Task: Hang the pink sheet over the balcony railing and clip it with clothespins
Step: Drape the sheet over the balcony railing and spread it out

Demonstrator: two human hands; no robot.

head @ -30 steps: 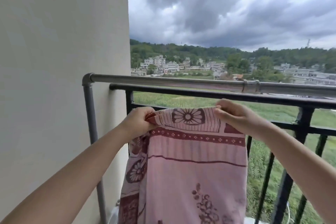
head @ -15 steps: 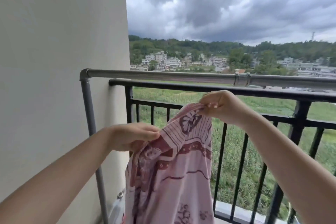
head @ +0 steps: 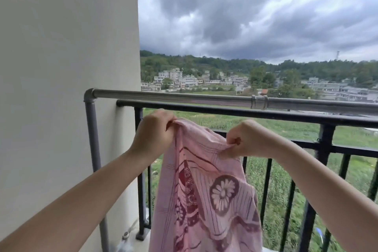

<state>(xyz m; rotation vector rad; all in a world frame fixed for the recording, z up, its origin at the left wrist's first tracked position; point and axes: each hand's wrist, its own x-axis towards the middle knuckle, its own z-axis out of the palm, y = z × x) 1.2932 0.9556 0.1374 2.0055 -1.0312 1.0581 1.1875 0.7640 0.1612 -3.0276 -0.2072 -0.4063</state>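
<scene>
The pink sheet (head: 206,196), patterned with dark red flowers and stripes, hangs in front of me, just below the railing's top bar. My left hand (head: 152,134) grips its upper edge at the left. My right hand (head: 248,139) pinches the same edge a little lower, to the right. The black balcony railing (head: 266,113) runs across behind the sheet, and a grey metal pipe rail (head: 184,96) runs just above and beyond it. The sheet does not lie over either bar. No clothespins are in view.
A cream wall (head: 61,88) fills the left side, with the grey pipe's upright post (head: 93,139) against it. A clamp (head: 259,102) sits on the pipe rail to the right. Beyond the bars lie fields, houses and a cloudy sky.
My left hand has risen to just under the top bar with the sheet's edge. My right hand has dropped and moved right along the edge. The sheet now shows a different fold.
</scene>
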